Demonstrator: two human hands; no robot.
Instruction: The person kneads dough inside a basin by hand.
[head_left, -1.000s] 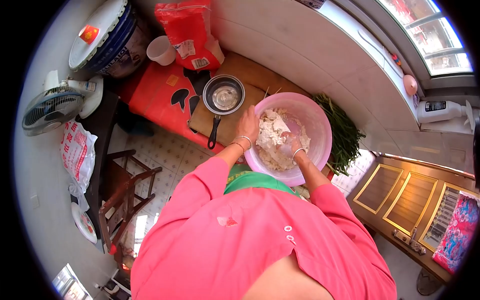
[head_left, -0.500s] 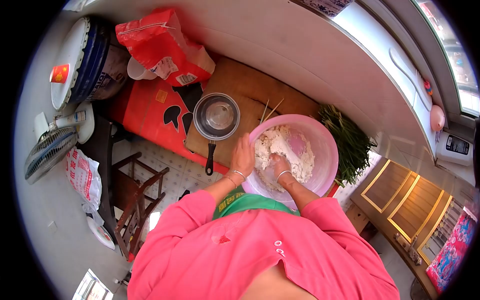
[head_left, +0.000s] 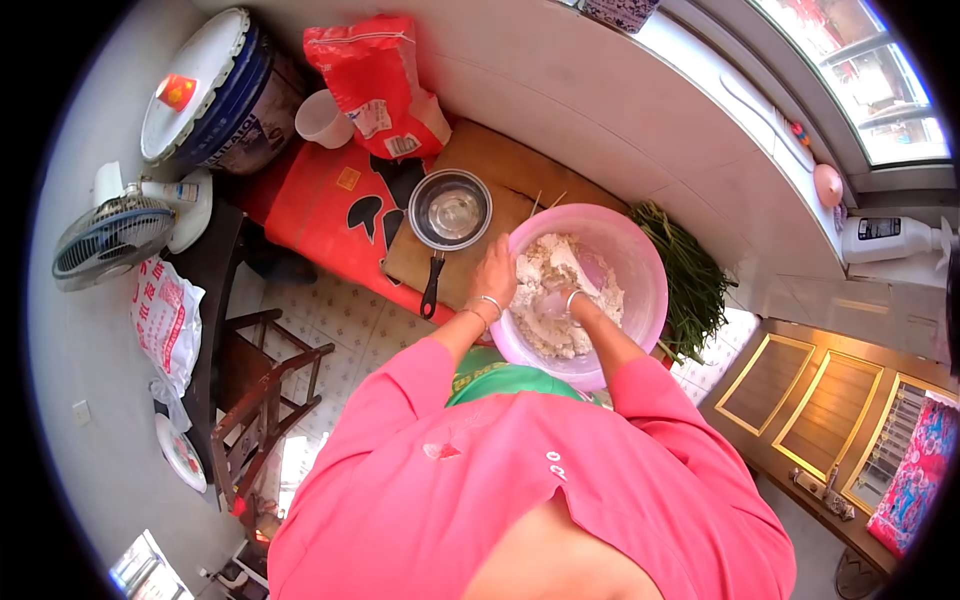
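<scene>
A pink bowl (head_left: 648, 290) holds a floury, crumbly dough (head_left: 565, 340). On the bowl's left rim rests my left hand (head_left: 495, 272), its fingers along the outside and the thumb side at the edge. My right hand (head_left: 555, 303) is down inside the bowl, pressed into the dough; flour covers it and its fingers are blurred and hidden. Left of the bowl, a small saucepan (head_left: 450, 210) with a black handle stands on a brown wooden board (head_left: 510, 165). A pair of thin sticks (head_left: 538, 203) lies behind the bowl.
Green leafy stalks (head_left: 685, 285) lie right of the bowl. A red flour bag (head_left: 375, 85), a white cup (head_left: 323, 120) and a big lidded bucket (head_left: 225, 95) stand at the back left. A wooden chair (head_left: 265, 400) and a fan (head_left: 115, 240) are at left; a gold-trimmed door (head_left: 830, 410) is at right.
The camera view has shifted and turned slightly. My right hand has moved within the bowl, and the dough's heap looks more broken up. My left hand stays at the rim.
</scene>
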